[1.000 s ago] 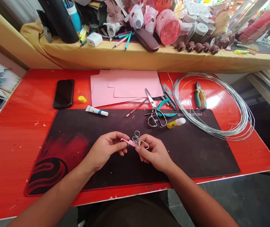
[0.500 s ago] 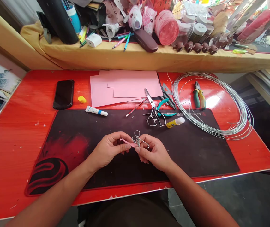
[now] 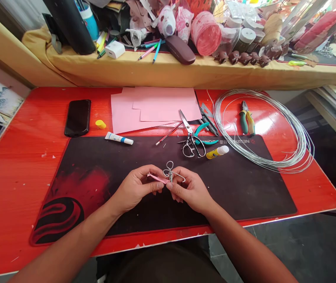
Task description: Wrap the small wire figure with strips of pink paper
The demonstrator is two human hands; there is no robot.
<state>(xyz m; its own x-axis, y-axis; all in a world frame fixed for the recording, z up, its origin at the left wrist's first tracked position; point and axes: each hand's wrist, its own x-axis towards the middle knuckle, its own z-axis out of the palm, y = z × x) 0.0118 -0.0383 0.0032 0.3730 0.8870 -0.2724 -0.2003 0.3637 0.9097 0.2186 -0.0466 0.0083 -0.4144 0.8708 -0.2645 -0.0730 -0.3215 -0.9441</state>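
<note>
Looped wire (image 3: pixel 170 177), coiled below, is gripped by the right hand (image 3: pixel 191 188); the left hand (image 3: pixel 138 184) pinches a pink strip (image 3: pixel 156 177).

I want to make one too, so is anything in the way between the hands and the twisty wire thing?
Nothing visible is. The right hand already holds the wire piece, and the left hand holds the pink strip right beside it. The scissors and glue stick lie beyond both hands.

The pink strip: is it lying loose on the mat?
No, the left hand pinches the pink strip beside the twisted wire held in the right hand.
</note>
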